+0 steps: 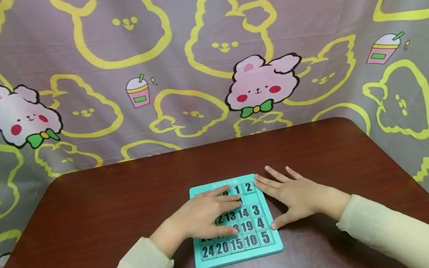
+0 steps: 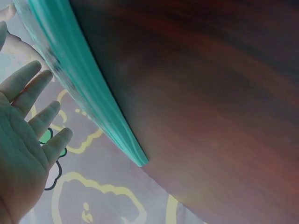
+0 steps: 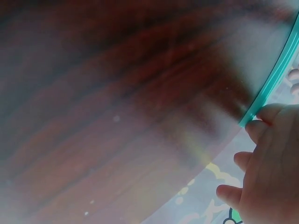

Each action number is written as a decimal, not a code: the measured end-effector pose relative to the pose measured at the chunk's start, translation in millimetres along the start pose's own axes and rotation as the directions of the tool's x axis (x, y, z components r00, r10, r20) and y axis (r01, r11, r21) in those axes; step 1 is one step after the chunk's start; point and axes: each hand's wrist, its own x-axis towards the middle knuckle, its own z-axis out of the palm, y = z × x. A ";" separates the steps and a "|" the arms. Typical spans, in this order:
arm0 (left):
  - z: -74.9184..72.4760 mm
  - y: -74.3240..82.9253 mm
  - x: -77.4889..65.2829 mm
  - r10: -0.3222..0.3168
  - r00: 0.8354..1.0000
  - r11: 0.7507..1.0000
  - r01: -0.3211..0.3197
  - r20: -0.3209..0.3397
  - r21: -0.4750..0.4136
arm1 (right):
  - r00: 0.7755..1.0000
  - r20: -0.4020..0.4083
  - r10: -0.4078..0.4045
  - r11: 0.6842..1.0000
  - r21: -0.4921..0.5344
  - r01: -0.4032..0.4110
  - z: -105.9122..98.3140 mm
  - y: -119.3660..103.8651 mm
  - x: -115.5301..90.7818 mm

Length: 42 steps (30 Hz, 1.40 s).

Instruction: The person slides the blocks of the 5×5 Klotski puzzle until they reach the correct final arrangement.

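A turquoise number sliding puzzle [image 1: 240, 258] lies flat on the table, its square tiles printed with dark numbers. A gap without a tile shows at the right end of its second row. My left hand [image 1: 204, 213] is spread over the puzzle's left and middle tiles, its fingers nearly straight and hiding several numbers. In the left wrist view this hand [image 2: 28, 135] has its fingers extended beside the puzzle's side wall [image 2: 88, 79]. Along the right edge my right hand [image 1: 300, 193] rests with fingers spread, thumb and index at the frame. The right wrist view shows its fingertips [image 3: 252, 128] against the puzzle's corner.
The dark reddish-brown wooden table [image 1: 115, 204] extends around the puzzle on all sides. A grey curtain [image 1: 169, 75] with yellow outlines and cartoon rabbits hangs behind the table and along both sides.
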 end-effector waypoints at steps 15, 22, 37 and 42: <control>-0.9 17.3 10.1 0.093 0.996 0.996 -0.093 0.014 0.006 | 1.000 0.006 -0.010 1.000 -0.015 0.010 -1.6 0.0 -0.7; 0.5 20.7 12.4 0.131 0.991 0.991 -0.132 0.009 0.031 | 1.000 0.003 -0.008 1.000 -0.020 0.008 -1.4 0.9 0.6; 2.8 16.4 20.2 0.103 0.994 0.995 -0.103 0.031 0.013 | 1.000 0.012 0.001 1.000 -0.014 -0.001 -1.0 1.1 0.1; 2.2 12.8 22.5 0.083 0.996 0.996 -0.083 0.045 -0.015 | 1.000 0.007 -0.002 1.000 -0.011 0.002 0.3 1.4 -0.1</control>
